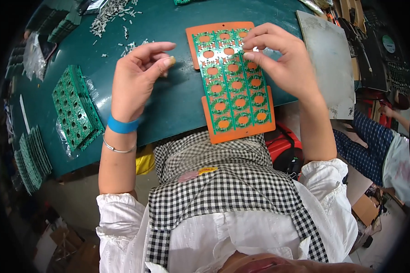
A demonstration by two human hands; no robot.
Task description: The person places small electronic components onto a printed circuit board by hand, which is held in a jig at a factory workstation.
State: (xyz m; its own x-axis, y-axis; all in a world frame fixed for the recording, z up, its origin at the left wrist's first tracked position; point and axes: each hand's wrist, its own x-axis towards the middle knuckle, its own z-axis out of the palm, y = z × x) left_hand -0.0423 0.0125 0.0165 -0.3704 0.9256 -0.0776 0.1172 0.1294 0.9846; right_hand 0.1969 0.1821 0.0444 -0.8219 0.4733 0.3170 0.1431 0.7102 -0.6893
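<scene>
A green circuit board panel [233,82] with rows of round cutouts lies on an orange board [269,120] near the table's front edge. Over its far right part, my right hand [282,57] has thumb and forefinger drawn together. Whatever small piece they may hold is too tiny to make out. My left hand [139,75] hovers over the table left of the panel, its index finger stretched out and its thumb apart from it. The other left fingers curl behind, and nothing shows between the fingertips. A yellowish patch covers the left thumb tip.
Small grey-white parts [109,18] lie scattered at the far left. Stacks of green panels [75,107] stand on the left, with more [32,159] at the near left edge. A grey flat board [328,68] is on the right. Another person's leg [364,141] shows at the right.
</scene>
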